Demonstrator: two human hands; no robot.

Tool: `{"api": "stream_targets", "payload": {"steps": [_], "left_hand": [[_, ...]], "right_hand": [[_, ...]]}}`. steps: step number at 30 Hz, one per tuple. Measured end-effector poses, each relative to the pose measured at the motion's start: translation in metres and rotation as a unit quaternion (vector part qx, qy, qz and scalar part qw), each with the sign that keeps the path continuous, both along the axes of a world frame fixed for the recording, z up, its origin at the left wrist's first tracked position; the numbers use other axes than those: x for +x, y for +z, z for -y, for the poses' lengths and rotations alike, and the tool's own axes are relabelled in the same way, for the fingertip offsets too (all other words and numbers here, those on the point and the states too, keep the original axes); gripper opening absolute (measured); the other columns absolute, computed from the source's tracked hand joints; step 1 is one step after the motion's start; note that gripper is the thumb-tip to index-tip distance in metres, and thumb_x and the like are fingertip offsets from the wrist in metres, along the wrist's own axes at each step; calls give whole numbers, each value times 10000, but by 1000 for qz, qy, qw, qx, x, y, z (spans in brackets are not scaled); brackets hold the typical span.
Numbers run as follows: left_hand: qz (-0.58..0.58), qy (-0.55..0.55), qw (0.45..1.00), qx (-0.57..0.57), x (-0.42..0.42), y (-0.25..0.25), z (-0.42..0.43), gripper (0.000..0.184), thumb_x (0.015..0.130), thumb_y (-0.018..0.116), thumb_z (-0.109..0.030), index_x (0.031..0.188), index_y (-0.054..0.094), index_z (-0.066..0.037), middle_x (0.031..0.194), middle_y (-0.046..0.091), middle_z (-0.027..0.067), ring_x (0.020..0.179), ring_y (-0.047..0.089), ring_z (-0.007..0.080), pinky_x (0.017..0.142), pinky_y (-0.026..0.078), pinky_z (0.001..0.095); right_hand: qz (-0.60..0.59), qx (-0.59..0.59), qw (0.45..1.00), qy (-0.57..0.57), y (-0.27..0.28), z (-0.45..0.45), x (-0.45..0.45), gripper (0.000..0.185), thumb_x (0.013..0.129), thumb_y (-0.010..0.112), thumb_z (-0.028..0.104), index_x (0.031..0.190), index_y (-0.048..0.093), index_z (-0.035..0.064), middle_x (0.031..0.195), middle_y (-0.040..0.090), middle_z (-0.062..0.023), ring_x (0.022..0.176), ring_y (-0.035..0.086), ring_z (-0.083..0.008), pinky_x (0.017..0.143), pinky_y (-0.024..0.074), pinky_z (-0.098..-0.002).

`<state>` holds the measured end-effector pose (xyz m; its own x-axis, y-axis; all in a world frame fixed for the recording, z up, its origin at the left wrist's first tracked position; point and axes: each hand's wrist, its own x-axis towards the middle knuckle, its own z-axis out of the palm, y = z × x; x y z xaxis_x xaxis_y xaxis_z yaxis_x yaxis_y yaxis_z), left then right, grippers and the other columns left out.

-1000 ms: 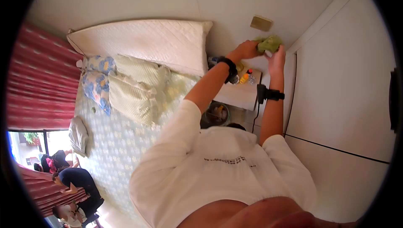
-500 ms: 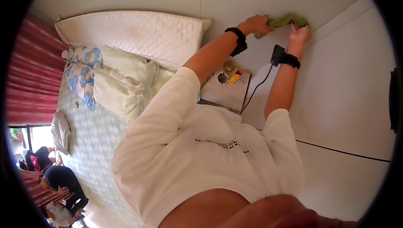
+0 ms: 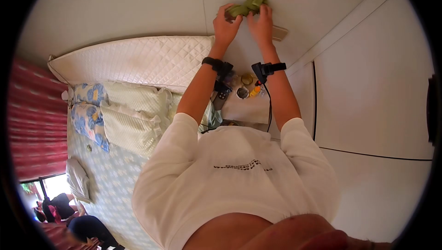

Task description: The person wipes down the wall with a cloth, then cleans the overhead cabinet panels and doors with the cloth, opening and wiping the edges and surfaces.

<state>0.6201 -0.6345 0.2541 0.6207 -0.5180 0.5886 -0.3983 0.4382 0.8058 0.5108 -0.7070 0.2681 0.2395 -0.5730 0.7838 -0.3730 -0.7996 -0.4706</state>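
Note:
A crumpled green cloth (image 3: 251,5) is stretched between my two hands, up against the pale wall. My left hand (image 3: 225,25) grips its left end, fingers curled around it. On the other side, my right hand (image 3: 261,23) pinches the cloth's right part with thumb and fingers. A black device is strapped to each wrist, and a cable hangs from the right one. Just behind my right wrist a small tan rectangular plate (image 3: 280,33) shows on the wall.
Below my arms is a bedside table (image 3: 244,111) with a round bowl (image 3: 242,93), a yellow bottle (image 3: 255,91) and a jar (image 3: 247,79). To the left stands a bed with a padded headboard (image 3: 138,59) and pillows (image 3: 131,121). A white cabinet (image 3: 373,98) is at right. Another person (image 3: 94,231) bends at lower left.
Both hands have moved left along the wall with the green cloth and are closer together. The tan plate and more items on the bedside table have come into view.

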Motion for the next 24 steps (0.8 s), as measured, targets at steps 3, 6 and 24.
{"api": "stream_targets", "payload": {"steps": [3, 6, 24], "left_hand": [[-31, -21, 999, 0, -5, -11, 1, 455, 793, 761, -121, 1208, 593, -33, 983, 723, 166, 856, 716, 238, 733, 570, 357], [-12, -2, 1000, 25, -5, -58, 9, 429, 792, 763, -149, 1165, 590, -24, 971, 714, 184, 844, 714, 281, 739, 568, 384], [-77, -392, 894, 202, -58, -147, -20, 414, 898, 688, -313, 1204, 541, -75, 1023, 682, 207, 952, 660, 384, 860, 504, 444]], "right_hand": [[-92, 52, 994, 32, -16, -8, 1, 437, 886, 645, 124, 1285, 522, -4, 1366, 469, -225, 1178, 549, -423, 945, 513, -465], [-147, 46, 988, 25, -45, -13, -2, 485, 853, 655, 106, 1304, 517, -6, 1372, 471, -230, 1183, 547, -430, 948, 515, -471], [-152, 330, 931, 34, -145, -35, -108, 549, 790, 727, 39, 1298, 518, 52, 1186, 662, -188, 1124, 646, -342, 933, 508, -392]]}}
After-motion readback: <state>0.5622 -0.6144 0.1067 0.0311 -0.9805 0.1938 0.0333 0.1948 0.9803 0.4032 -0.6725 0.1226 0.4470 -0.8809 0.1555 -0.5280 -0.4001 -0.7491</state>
